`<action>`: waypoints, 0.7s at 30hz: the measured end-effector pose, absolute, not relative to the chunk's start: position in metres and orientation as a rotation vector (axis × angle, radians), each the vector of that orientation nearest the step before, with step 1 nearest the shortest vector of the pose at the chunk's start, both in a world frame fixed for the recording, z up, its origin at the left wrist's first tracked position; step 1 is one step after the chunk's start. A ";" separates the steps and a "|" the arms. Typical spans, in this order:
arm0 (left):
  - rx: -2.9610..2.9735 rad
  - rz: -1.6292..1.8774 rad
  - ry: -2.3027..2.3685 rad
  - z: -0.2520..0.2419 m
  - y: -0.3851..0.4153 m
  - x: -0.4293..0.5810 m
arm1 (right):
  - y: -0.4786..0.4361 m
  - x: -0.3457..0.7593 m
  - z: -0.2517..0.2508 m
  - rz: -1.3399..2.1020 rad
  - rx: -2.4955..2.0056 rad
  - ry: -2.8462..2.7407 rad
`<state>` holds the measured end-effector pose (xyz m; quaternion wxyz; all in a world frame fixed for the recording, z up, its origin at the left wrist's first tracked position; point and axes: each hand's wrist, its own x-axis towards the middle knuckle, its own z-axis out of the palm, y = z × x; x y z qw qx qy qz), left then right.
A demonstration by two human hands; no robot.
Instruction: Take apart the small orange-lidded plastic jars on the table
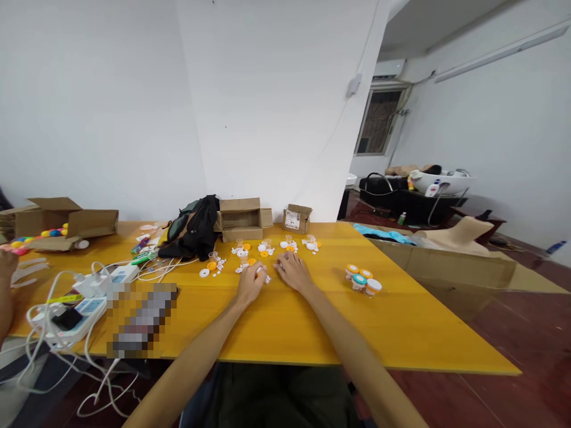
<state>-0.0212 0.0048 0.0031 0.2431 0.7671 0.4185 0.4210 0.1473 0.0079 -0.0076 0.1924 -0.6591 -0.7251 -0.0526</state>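
Observation:
My left hand rests on the table with its fingers curled in; a bit of white shows between thumb and fingers, too small to make out. Small white pieces with dark marks lie by its fingertips. Close by on the right, my right hand is palm down, fingers stretched over small pieces on the table. Beyond both hands stand clear plastic cups with orange lids, white discs and more marked pieces in small groups. Several closed cups with orange, white and green lids stand together to the right.
Open cardboard boxes and a small box line the wall beside a black bag. At left are power strips, tangled white cables, a blurred-out dark device, a box of coloured balls and part of another person.

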 end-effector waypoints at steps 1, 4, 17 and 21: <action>2.110 1.143 1.151 0.003 0.005 -0.021 | 0.008 0.151 -0.009 -0.159 -1.854 -2.029; 2.129 1.108 1.156 0.003 0.004 -0.021 | 0.009 0.165 -0.014 -0.183 -1.886 -2.001; 2.150 1.103 1.157 0.002 0.003 -0.020 | 0.011 0.204 -0.021 -0.263 -1.994 -1.864; 2.152 1.138 1.155 0.002 0.004 -0.021 | 0.013 0.206 -0.026 -0.269 -1.987 -1.835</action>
